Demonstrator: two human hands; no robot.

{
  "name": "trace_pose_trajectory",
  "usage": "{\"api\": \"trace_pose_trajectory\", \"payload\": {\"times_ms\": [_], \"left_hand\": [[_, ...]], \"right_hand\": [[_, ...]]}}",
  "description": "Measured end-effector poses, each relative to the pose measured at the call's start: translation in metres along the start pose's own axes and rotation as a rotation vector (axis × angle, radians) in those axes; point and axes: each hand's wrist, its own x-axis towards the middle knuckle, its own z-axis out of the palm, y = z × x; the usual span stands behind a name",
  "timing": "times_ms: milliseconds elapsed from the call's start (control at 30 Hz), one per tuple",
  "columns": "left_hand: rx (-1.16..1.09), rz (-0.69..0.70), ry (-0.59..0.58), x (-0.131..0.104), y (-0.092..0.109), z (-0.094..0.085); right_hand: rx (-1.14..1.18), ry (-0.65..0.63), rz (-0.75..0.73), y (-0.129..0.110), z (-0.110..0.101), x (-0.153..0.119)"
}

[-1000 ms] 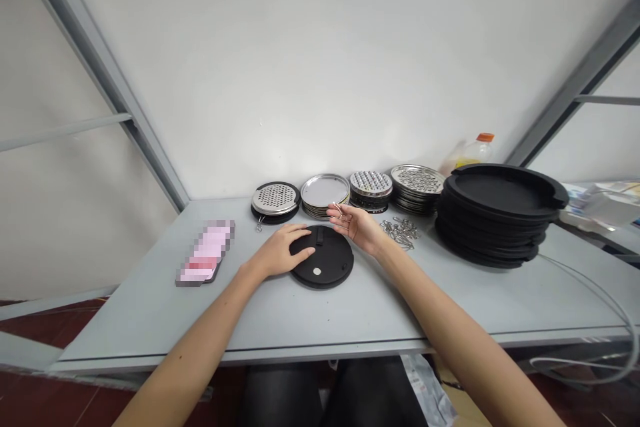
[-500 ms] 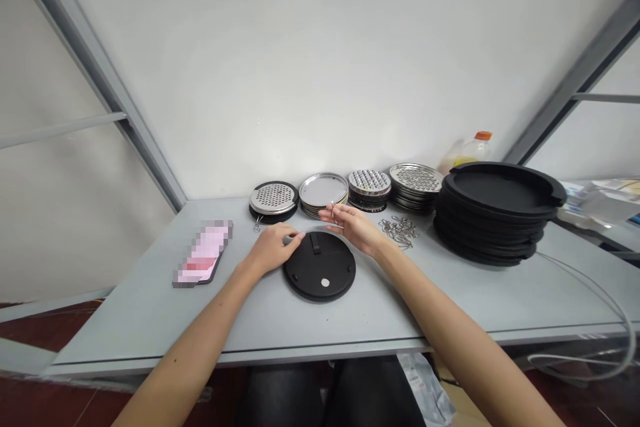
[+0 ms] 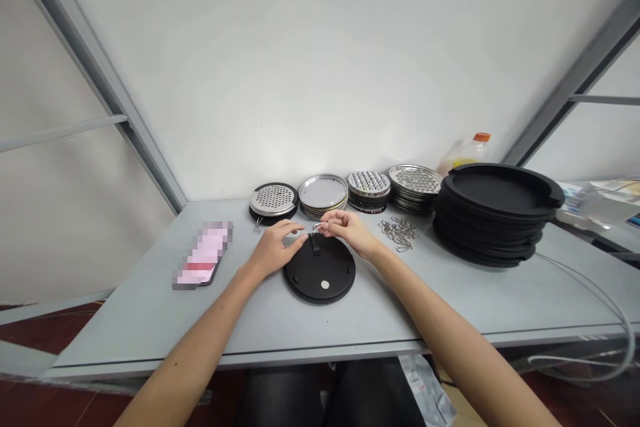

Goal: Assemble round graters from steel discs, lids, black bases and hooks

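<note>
Both hands (image 3: 278,248) close together, fingers curled

right hand (image 3: 347,230) has a small metal clip (image 3: 317,227) pinched at the black disc's (image 3: 320,272) 12 o'clock edge, left hand (image 3: 275,248) kinda open around 10, loose clips (image 3: 399,233) on the desk (image 3: 395,300) toward 2.

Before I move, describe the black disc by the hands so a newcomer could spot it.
Find the grey table, then the left hand and right hand over it. The black disc lies flat just beside them. Unlike the tall black stack, it is single and bears a white dot.
</note>
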Motion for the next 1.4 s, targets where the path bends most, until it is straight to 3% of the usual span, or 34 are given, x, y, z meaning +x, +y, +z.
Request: {"api": "trace_pose_trajectory", "payload": {"times_ms": [333, 767, 900, 1067, 1400], "left_hand": [[-0.063, 0.077, 0.07, 0.001, 0.003, 0.001], [0.008, 0.154, 0.161, 0.0, 0.0, 0.002], [0.082, 0.211, 0.215, -0.001, -0.001, 0.001], [0.129, 0.254, 0.258, -0.001, -0.002, -0.003], [0.12, 0.246, 0.231, 0.002, -0.002, 0.001]], "right_hand": [[-0.017, -0.086, 0.031, 0.002, 0.008, -0.003], [-0.235, -0.021, -0.129, 0.001, 0.01, -0.002], [-0.209, -0.128, -0.205, -0.004, 0.012, -0.007], [-0.12, -0.288, -0.139, -0.002, 0.016, -0.009], [-0.246, -0.105, -0.153, 0.008, 0.01, 0.0]]}}
